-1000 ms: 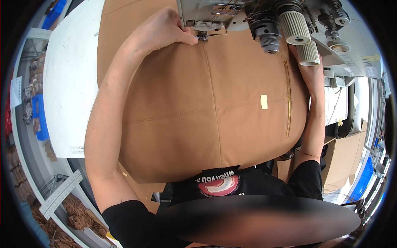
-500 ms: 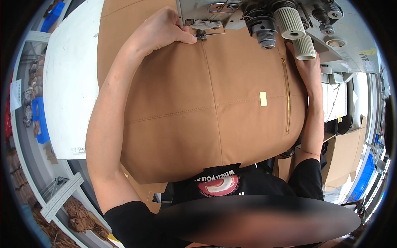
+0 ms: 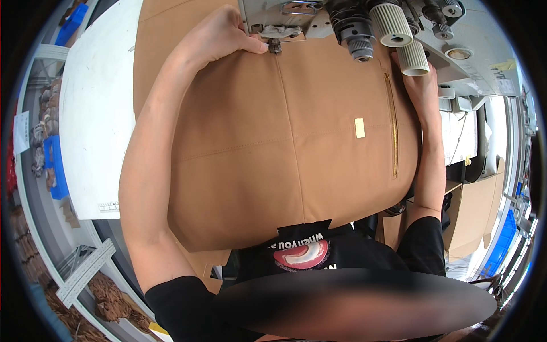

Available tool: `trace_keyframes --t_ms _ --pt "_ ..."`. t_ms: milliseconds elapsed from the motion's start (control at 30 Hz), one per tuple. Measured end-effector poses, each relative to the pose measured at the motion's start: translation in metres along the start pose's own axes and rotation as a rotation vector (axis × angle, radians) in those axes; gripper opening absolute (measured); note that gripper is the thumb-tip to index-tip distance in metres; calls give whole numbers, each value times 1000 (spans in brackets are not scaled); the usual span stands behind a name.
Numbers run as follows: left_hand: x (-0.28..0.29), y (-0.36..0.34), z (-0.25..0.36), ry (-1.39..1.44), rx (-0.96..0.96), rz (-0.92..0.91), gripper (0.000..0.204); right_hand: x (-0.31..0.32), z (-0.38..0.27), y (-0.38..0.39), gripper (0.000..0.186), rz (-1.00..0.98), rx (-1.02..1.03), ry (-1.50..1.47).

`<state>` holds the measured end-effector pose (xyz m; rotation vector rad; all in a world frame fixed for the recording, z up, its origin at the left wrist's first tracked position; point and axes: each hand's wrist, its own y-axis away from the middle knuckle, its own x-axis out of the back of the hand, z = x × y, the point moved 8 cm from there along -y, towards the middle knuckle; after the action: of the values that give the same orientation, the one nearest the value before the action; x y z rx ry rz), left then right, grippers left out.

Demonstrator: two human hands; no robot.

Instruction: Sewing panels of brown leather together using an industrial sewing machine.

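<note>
A large tan leather-like piece lies over the white work table and hangs toward my body, with stitched seams, a brass zipper and a pale yellow tag. My left hand pinches this piece just left of the presser foot of the sewing machine, fingers curled and thumb beside the foot. On the right, my right hand has hold of the piece near its right edge, its fingers partly hidden behind the machine's cream knobs.
Metal shelving along the left holds blue bins and bundles of brown material. At the lower right stand cardboard and another blue bin. The machine body overhangs the top right.
The tan piece has shifted slightly away from me, toward the top of the view, as its zipper and tag show. Both my hands moved up a little with it, keeping their hold.
</note>
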<state>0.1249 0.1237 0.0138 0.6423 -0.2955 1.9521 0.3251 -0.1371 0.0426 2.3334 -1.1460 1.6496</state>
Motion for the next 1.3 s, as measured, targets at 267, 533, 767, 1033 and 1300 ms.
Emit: trace_keyframes --t_ms 267,533,767,1033,1300 --pt "0 9 0 -220 5 63 38 20 -7 12 29 12 -26 -56" --pt "-54 106 56 -817 -409 172 48 17 0 65 25 -216 -124 -294" --pt "-47 112 49 -800 -388 247 55 13 -2 59 26 -239 -134 -201" --pt "-47 108 51 -810 -427 274 51 16 -1 53 24 -162 -94 -227" --pt "-60 129 58 -792 -396 158 53 23 -5 74 23 -179 -83 -181"
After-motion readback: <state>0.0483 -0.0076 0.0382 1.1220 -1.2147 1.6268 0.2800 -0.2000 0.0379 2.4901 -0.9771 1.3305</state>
